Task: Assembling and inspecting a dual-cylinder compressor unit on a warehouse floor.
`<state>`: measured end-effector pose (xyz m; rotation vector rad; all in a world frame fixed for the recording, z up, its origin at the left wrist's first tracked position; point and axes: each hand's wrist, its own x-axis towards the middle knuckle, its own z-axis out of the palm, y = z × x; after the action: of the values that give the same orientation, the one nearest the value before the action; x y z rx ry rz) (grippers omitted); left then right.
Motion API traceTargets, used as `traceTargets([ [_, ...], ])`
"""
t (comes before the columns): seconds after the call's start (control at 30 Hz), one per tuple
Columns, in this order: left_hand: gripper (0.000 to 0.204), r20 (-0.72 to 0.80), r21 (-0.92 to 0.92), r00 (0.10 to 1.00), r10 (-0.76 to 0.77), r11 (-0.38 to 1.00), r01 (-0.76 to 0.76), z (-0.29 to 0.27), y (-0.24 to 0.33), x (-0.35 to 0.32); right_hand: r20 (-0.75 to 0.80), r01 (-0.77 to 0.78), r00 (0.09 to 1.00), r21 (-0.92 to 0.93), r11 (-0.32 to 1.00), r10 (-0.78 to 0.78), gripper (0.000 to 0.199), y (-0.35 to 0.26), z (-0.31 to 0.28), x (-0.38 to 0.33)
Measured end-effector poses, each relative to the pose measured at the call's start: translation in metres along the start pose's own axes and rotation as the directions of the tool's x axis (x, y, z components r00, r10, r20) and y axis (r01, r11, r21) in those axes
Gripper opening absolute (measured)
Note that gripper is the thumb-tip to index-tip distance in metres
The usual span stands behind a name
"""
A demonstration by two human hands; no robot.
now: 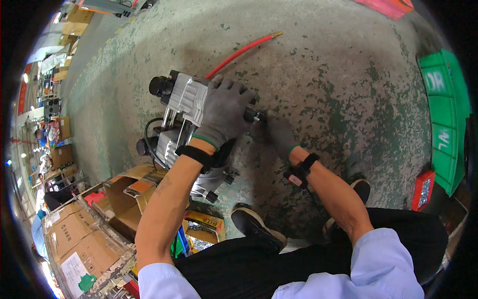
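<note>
A silver, finned machine (185, 94) with black round caps, which looks like an air compressor pump, stands on the floor in front of me. My left hand (225, 107), in a grey glove, lies over its top end with the fingers wrapped round the far edge. A black rubber-like foot or knob with a metal tip (258, 116) juts from the machine's right side. Close beside that part is my right hand (280, 133), also gloved; its fingers are dark and blurred. Behind the machine, a red hose (239, 54) with a brass end curves away to the right.
Open cardboard boxes (127, 197) and a taped carton (82, 231) stand at the left. A yellow box of small metal parts (206, 226) sits by my foot. Green bins (445, 124) and a small red bin of hardware (423, 191) line the right. The concrete floor (343, 84) has worn paint.
</note>
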<state>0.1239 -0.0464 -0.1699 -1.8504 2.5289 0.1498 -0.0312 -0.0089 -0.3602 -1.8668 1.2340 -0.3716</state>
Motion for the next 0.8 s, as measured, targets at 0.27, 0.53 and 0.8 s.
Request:
traceTargets([
  [0.27,0.044,-0.032,0.022,0.999,0.001,1.000,0.000,0.004,-0.004,-0.006,0.146,-0.349,0.933,0.580,0.736,0.328,0.029,-0.033,-0.028,-0.006],
  [0.53,0.047,-0.001,0.001,1.000,0.016,1.000,-0.016,0.002,0.003,0.005,0.023,-0.259,0.965,0.201,0.945,0.259,0.034,-0.022,-0.038,-0.004],
  [0.8,0.044,0.007,0.024,1.000,-0.014,1.000,0.014,-0.007,-0.001,-0.007,0.165,-0.439,0.895,0.495,0.750,0.414,0.033,-0.071,-0.066,-0.008],
])
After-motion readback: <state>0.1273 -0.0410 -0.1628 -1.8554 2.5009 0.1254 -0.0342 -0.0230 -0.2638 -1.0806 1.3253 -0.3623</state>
